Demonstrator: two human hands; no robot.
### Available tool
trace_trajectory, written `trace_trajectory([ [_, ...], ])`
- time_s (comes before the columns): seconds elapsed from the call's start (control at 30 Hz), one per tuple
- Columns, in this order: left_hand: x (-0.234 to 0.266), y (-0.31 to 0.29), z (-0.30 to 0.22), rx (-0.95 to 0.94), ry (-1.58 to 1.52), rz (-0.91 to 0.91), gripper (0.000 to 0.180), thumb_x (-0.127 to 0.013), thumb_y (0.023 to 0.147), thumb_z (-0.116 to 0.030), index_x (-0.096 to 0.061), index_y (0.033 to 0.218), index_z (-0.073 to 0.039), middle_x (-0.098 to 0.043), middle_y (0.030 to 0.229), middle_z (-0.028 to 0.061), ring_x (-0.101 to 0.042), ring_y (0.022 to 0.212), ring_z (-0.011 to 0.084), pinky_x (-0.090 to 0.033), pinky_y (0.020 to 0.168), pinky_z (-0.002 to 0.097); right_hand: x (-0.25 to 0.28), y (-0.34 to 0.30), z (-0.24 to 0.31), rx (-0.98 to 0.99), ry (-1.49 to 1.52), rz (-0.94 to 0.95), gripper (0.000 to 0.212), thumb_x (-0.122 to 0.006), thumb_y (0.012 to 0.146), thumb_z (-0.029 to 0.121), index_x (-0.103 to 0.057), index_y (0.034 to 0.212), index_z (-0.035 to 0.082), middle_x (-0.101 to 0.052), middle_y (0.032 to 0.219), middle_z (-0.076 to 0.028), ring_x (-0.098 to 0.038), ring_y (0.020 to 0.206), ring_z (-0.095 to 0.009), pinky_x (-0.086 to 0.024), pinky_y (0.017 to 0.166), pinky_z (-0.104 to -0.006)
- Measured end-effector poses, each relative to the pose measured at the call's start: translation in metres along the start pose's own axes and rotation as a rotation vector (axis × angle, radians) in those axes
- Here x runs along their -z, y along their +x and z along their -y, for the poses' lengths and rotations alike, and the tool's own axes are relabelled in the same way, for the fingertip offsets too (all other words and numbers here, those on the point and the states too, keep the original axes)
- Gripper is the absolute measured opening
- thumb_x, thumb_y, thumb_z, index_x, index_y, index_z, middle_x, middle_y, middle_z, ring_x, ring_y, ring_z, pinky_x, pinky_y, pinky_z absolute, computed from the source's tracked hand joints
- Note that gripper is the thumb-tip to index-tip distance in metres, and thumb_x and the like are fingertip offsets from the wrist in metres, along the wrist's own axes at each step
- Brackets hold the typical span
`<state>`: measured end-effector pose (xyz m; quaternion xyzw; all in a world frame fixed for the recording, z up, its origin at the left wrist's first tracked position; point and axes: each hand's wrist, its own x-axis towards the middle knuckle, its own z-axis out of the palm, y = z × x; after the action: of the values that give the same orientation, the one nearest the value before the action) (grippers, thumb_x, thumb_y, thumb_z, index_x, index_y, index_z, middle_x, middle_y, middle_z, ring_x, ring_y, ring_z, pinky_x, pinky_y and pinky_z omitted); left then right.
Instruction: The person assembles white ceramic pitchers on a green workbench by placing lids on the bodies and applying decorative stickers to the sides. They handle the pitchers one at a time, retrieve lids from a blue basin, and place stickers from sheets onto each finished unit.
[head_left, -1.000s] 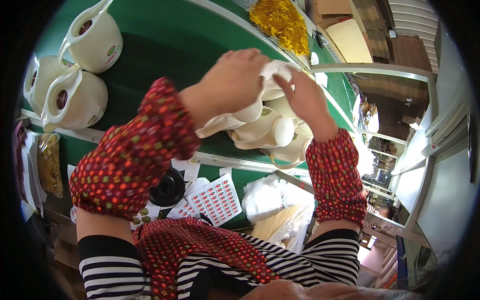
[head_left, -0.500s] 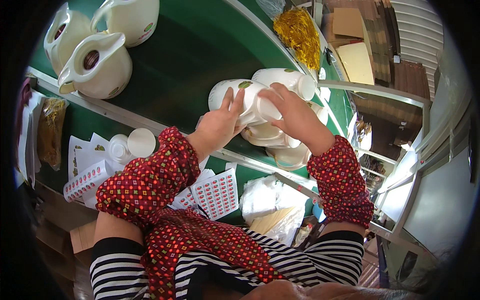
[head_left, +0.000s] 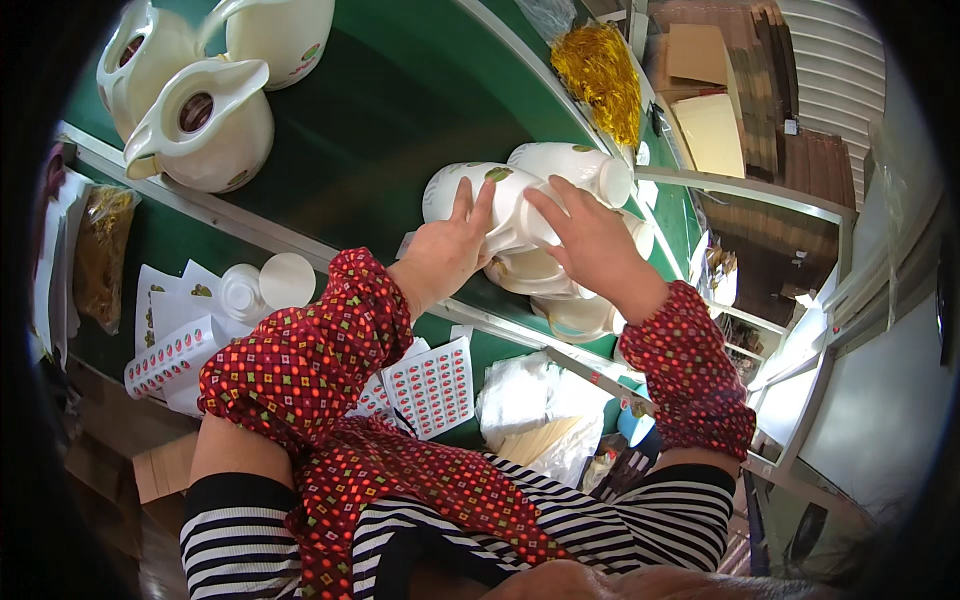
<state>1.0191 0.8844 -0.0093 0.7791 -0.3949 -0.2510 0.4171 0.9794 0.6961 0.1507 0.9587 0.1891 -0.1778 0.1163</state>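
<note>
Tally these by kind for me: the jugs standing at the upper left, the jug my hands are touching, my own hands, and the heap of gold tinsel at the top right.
Standing cream jugs: 3
Touched white jug: 1
Your hands, left hand and right hand: 2
Gold tinsel heap: 1
Total: 7

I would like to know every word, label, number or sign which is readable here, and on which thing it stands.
No word or number reads clearly.
White jug at the left hand: green emblem, too small.
Rightmost upright jug: red-green emblem, too small.
Flat sticker sheet: red emblems, too small.
Curled sticker sheet: the same.
</note>
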Motion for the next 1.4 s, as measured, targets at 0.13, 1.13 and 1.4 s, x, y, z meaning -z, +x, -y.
trace_trajectory([
  [0.13,0.002,-0.001,0.001,0.055,-0.008,0.033,0.092,-0.075,0.092,-0.021,-0.019,0.164,-0.003,-0.031,0.160,0.0383,-0.076,0.087,0.0418,-0.063,0.079,0.0435,0.025,0.036,0.006,-0.720,0.162,0.517,0.062,-0.079,0.090,0.041,-0.061,0.135,0.003,-0.067,0.123,-0.028,-0.071,0.105,-0.039,-0.058,0.083,-0.0429],
  [1.13,-0.013,-0.003,-0.004,0.034,-0.073,-0.028,0.097,-0.076,0.088,-0.018,-0.018,0.164,-0.003,-0.032,0.158,0.0418,-0.074,0.087,0.0441,-0.062,0.079,0.0448,-0.070,-0.013,-0.007,-0.248,-0.016,-0.079,0.080,-0.070,0.089,0.062,-0.045,0.150,0.015,-0.059,0.118,-0.020,-0.068,0.096,-0.035,-0.058,0.075,-0.0446],
  [1.4,-0.022,-0.005,-0.003,0.062,-0.057,-0.089,0.093,-0.073,0.090,-0.022,-0.019,0.164,-0.003,-0.034,0.158,0.0402,-0.074,0.086,0.0450,-0.061,0.080,0.0482,-0.055,0.037,0.044,-0.993,0.130,0.020,0.085,-0.050,0.099,0.069,-0.048,0.135,-0.008,-0.074,0.097,-0.029,-0.075,0.088,-0.044,-0.059,0.078,-0.0506],
])
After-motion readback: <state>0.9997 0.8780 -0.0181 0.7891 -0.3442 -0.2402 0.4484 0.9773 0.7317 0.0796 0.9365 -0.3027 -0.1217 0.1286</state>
